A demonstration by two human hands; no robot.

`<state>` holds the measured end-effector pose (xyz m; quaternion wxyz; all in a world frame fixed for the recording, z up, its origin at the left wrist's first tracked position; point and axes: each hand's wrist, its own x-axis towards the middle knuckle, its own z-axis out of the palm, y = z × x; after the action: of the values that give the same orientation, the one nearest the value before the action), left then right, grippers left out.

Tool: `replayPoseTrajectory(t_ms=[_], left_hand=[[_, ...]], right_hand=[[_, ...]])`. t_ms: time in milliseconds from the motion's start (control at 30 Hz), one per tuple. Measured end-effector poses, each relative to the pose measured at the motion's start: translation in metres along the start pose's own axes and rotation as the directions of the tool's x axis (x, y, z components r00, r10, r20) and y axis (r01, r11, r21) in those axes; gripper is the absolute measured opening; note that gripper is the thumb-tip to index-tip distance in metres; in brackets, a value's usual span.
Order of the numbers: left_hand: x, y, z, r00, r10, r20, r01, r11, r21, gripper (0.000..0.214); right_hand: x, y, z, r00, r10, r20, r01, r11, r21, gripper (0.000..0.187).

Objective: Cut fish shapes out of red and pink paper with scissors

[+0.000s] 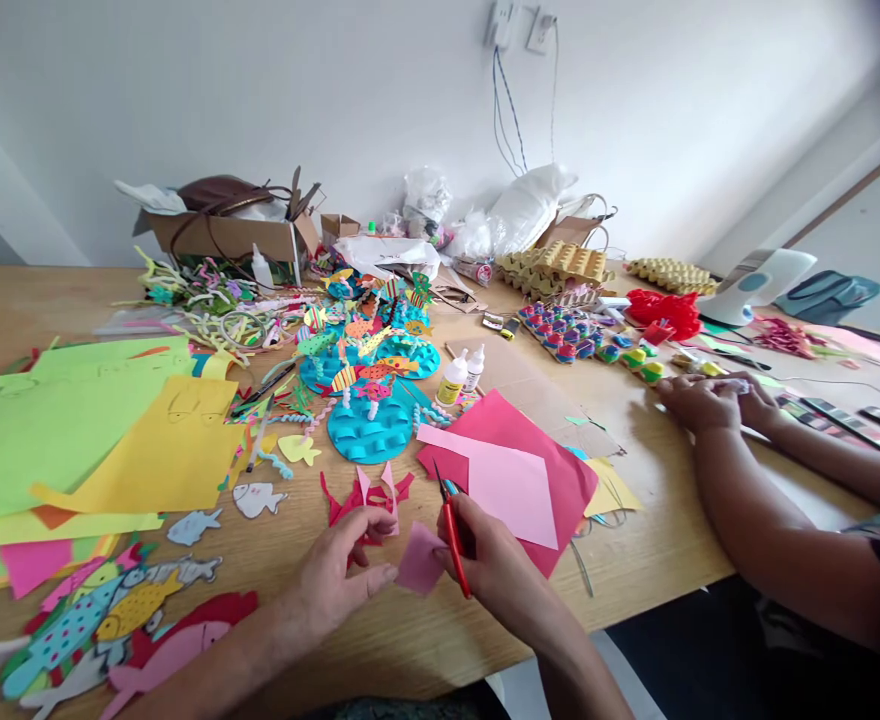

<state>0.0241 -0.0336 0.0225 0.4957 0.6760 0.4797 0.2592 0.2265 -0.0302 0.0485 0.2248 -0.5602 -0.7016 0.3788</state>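
Observation:
My right hand [496, 560] is closed on a slim red-handled tool [455, 545] with a narrow dark tip pointing away from me; its exact kind is hard to make out. The same hand pinches a small piece of pink paper [419, 560]. My left hand [346, 565] is just left of that piece, thumb and forefinger apart, holding nothing. Beyond it lie red and pink paper scraps [357, 500]. A pale pink sheet [515, 495] rests on a larger red sheet [567, 485], beyond my right hand.
Paper fish [140, 610] and green [72, 410] and yellow sheets [162, 450] lie left. Blue woven discs [371, 425], glue bottles [453, 378] and egg trays [552, 265] stand farther back. At right, another person's hands [710, 400] work near a glue gun-like white device [759, 285].

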Motion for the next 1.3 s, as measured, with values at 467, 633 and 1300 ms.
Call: replayPoseTrajectory(t_ms=[467,633,1300], left_hand=[[0.009,0.022,-0.022,0.615,0.756,-0.225,-0.519,0.603,0.606,0.017],[0.004,0.024,-0.036,0.491,0.857,-0.156,-0.483,0.417,0.770,0.017],[-0.002,0.030,-0.040,0.988,-0.031,-0.153,-0.065,0.806,-0.589,0.016]], right_hand=[[0.007,-0.010,-0.003,0.995,-0.056,-0.078,0.093,0.777,0.623,0.022],[0.009,-0.012,0.016,0.999,-0.053,0.001,0.033,0.636,0.771,0.027],[0.034,-0.059,0.003,0.984,-0.173,0.035,0.104,0.727,0.678,0.021]])
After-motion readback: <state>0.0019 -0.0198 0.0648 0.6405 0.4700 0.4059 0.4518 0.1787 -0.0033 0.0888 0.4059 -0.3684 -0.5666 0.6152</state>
